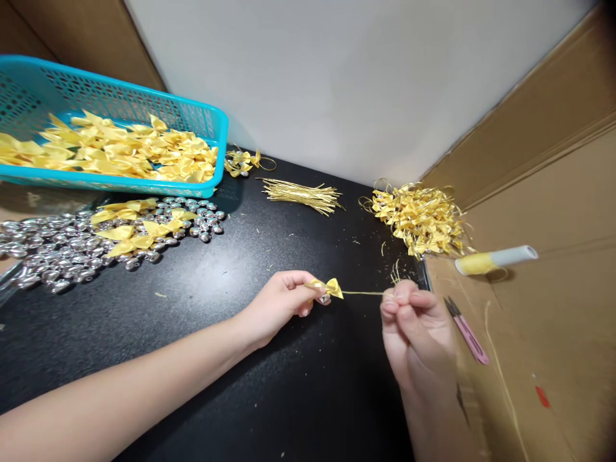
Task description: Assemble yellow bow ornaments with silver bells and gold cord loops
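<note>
My left hand (289,296) pinches a yellow ribbon bow (333,289) over the black table. A silver bead (325,299) shows just under the bow, at my fingertips. From the bow a thin gold cord (363,293) runs straight across to my right hand (418,321), whose thumb and fingers are closed on its other end. Beyond my hands lies a bundle of cut gold cords (303,195). To its right is a heap of yellow bows with cord loops (421,217).
A turquoise basket (219,151) of yellow bows stands at the back left. Silver beads (62,244) with several bows spread before it. Pink thread snips (469,335) and a ribbon roll (495,260) lie on cardboard at right. A white wall (327,77) rises behind.
</note>
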Action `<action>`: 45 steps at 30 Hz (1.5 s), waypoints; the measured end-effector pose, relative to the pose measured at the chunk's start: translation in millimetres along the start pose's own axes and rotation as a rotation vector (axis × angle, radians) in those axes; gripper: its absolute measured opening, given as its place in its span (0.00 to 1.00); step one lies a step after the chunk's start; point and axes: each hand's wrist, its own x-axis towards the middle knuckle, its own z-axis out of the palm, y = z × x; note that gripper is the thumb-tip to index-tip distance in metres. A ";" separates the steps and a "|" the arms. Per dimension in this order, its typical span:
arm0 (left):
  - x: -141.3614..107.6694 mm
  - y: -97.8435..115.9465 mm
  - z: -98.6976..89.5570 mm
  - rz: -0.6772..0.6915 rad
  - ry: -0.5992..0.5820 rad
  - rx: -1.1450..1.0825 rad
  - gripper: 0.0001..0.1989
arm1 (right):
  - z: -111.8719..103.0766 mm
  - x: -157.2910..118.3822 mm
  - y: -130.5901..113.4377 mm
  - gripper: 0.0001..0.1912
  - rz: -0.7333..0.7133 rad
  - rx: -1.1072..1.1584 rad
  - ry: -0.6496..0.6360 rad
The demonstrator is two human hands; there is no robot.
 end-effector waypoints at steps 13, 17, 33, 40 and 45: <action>-0.7 -2.7 -0.9 -0.045 -0.021 -0.075 0.07 | 9.6 -5.1 4.1 0.05 0.133 0.075 -0.102; -0.3 -2.5 0.8 -0.021 0.013 -0.049 0.06 | 10.6 -5.5 0.8 0.03 0.174 0.137 -0.180; -0.5 -2.9 1.7 -0.015 0.033 -0.016 0.06 | 3.2 -3.6 -0.5 0.03 0.135 0.128 -0.154; -1.8 -1.9 -1.5 0.007 -0.009 0.000 0.06 | 14.6 -15.2 26.7 0.03 0.154 -0.522 -0.087; -2.5 -1.4 -5.8 -0.040 -0.079 -0.048 0.07 | 11.7 -13.2 31.7 0.03 0.094 -0.652 -0.052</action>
